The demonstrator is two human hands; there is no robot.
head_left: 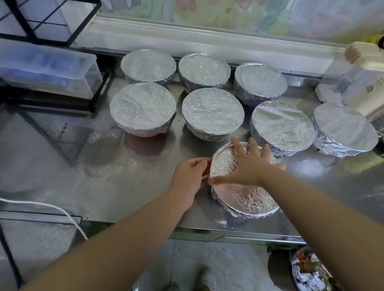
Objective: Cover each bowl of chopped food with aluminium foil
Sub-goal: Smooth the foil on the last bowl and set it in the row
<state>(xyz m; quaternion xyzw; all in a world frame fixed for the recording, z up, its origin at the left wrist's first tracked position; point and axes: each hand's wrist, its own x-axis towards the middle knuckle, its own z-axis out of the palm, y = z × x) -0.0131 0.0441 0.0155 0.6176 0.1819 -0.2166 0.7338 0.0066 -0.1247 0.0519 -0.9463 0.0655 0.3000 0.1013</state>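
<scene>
A foil-covered bowl [244,197] stands near the front edge of the steel counter [89,177]. My right hand [245,164] lies flat on its foil top, fingers spread, thumb pointing left along the rim. My left hand [189,175] is at the bowl's left side, its fingers curled and pinching the foil edge against the rim. Behind stand several more foil-covered bowls in two rows, such as the back left one [148,66], the middle one [213,112] and the far right one [344,132].
A black wire rack with a clear plastic box [41,69] stands at the left. Bottles and a white dispenser [366,77] crowd the right back corner. A bin with foil scraps [314,281] sits on the floor lower right. A white cable [39,205] crosses the lower left.
</scene>
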